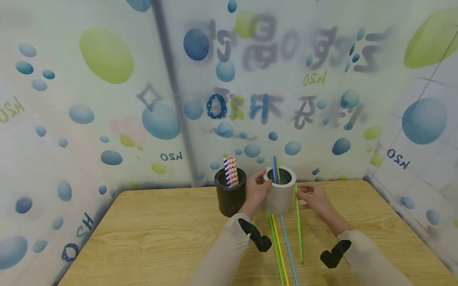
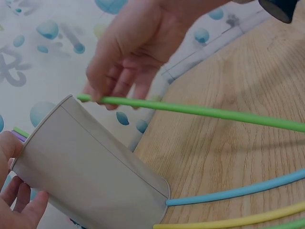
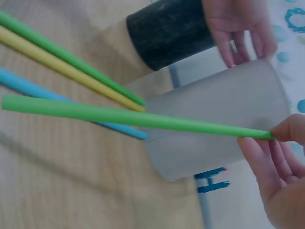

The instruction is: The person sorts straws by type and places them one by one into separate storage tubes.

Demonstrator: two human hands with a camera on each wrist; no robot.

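Observation:
A light grey cylindrical cup [image 1: 278,196] stands on the table, with a few blue, purple and green straws [image 1: 275,170] leaning inside it. My left hand [image 1: 255,191] holds this cup at its rim from the left side. With thumb and fingertips, my right hand [image 1: 316,198] pinches one end of a green straw [image 3: 143,119]. That straw is off the table just right of the cup, its other end slanting down towards me. In the left wrist view, the pinched end of the straw is close to the cup's rim.
A black cup [image 1: 230,198] with several striped and dotted straws [image 1: 230,171] stands left of the grey cup. Lying on the wooden table [image 1: 161,234] in front are a green straw [image 1: 274,242], a yellow straw [image 1: 280,248] and a blue straw [image 1: 289,250]. A patterned curtain [image 1: 107,159] hangs behind.

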